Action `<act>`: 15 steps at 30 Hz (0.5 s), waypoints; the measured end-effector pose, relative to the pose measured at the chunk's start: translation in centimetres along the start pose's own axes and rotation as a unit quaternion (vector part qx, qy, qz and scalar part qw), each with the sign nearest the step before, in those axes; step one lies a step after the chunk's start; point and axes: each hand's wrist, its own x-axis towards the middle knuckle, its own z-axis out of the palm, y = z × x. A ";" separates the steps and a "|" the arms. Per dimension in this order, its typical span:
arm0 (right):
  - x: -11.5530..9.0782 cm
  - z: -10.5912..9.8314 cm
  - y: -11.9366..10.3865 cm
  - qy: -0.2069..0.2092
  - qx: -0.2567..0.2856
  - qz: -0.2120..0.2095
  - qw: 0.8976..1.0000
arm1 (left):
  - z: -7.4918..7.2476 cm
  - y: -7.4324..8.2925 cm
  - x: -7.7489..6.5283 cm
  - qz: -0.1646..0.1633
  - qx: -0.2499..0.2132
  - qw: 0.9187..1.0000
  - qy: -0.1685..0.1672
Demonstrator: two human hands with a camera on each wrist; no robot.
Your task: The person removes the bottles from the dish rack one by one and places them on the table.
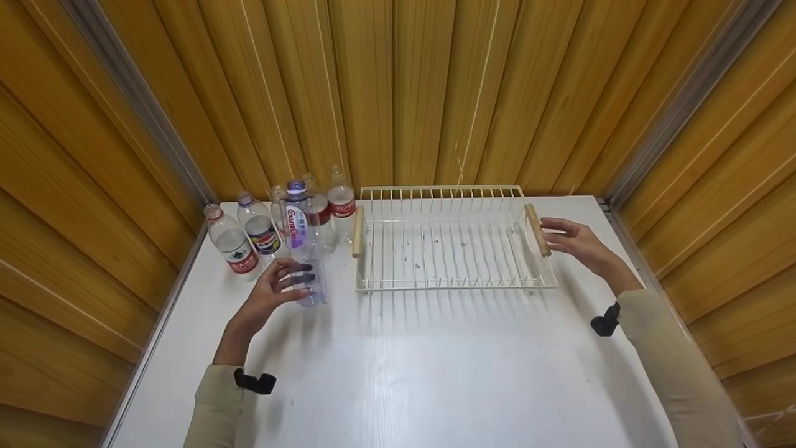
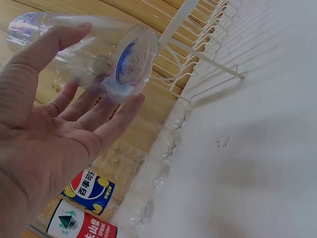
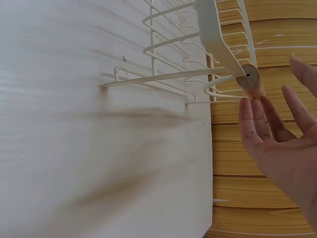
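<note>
My left hand (image 1: 264,292) holds a clear plastic bottle (image 1: 298,227) with a purple cap and a purple-white label. Thumb and fingers lie on opposite sides of its lower part. In the left wrist view the bottle's base (image 2: 132,67) shows, raised off the table. On the right, my right hand (image 1: 581,247) touches the wooden handle (image 1: 538,230) of a white wire dish rack (image 1: 457,288) with its fingertips, the fingers fairly straight. The right wrist view shows those fingertips against the handle's underside, the thumb apart from it.
Several clear bottles stand at the back left, including a red-and-white-labelled bottle (image 1: 241,256) and a blue-labelled bottle (image 1: 264,236). Another red-labelled bottle (image 1: 342,202) stands beside the rack's left handle (image 1: 358,231). Wood-look panels (image 1: 423,93) enclose the white table (image 1: 435,386) behind and at the sides.
</note>
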 end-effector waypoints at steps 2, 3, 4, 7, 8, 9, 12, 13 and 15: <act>0.1 -0.1 0.3 -0.003 0.002 0.010 1.000 | -0.2 -0.2 -0.1 -0.003 -0.001 1.000 0.008; 0.2 -0.1 0.4 -0.005 0.002 0.014 1.000 | -0.3 -0.3 -0.2 -0.004 -0.002 1.000 0.011; 0.3 -0.2 0.6 -0.006 0.000 0.019 1.000 | -0.4 -0.4 -0.3 -0.005 -0.003 1.000 0.014; 0.5 -0.3 1.0 -0.011 -0.009 0.030 0.999 | -0.7 -0.6 -0.6 -0.008 -0.007 1.000 0.023; 0.6 -0.4 1.1 -0.011 -0.010 0.032 0.999 | -0.9 -0.8 -0.7 -0.009 -0.008 1.000 0.027; 0.7 -0.4 1.2 -0.013 -0.011 0.034 0.999 | -1.0 -0.9 -0.8 -0.011 -0.008 0.999 0.032; 0.8 -0.5 1.5 -0.013 -0.009 0.036 0.999 | -1.4 -1.4 -1.1 -0.014 -0.004 0.999 0.044; 0.8 -0.5 1.5 -0.012 -0.008 0.036 0.999 | -1.6 -1.6 -1.3 -0.013 -0.005 0.999 0.048; 0.8 -0.4 1.6 -0.010 -0.006 0.035 0.999 | -1.9 -2.1 -1.5 -0.010 -0.007 0.998 0.056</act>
